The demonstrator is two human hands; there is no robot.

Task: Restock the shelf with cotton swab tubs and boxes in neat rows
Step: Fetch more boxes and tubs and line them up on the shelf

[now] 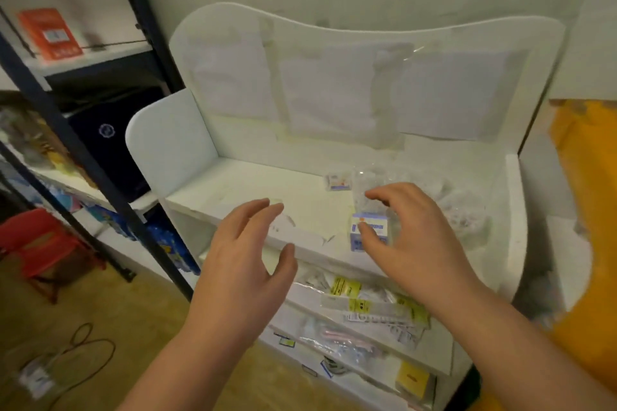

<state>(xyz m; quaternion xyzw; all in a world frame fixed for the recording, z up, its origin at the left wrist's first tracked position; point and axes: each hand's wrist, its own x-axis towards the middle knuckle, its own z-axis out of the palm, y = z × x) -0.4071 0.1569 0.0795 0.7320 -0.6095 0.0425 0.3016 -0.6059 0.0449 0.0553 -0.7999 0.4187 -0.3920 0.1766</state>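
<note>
White shelf (253, 183) lies under both hands. Left hand (243, 264) hovers with fingers spread wide, holding nothing. Right hand (410, 237) curls loosely around a clear tub (374, 197), thumb on its label.

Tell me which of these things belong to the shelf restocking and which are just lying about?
Part of the job:
white shelf
blue and white box
small box farther back
clear packets
right hand
left hand

Just lying about:
red stool
orange box
floor cable
</note>
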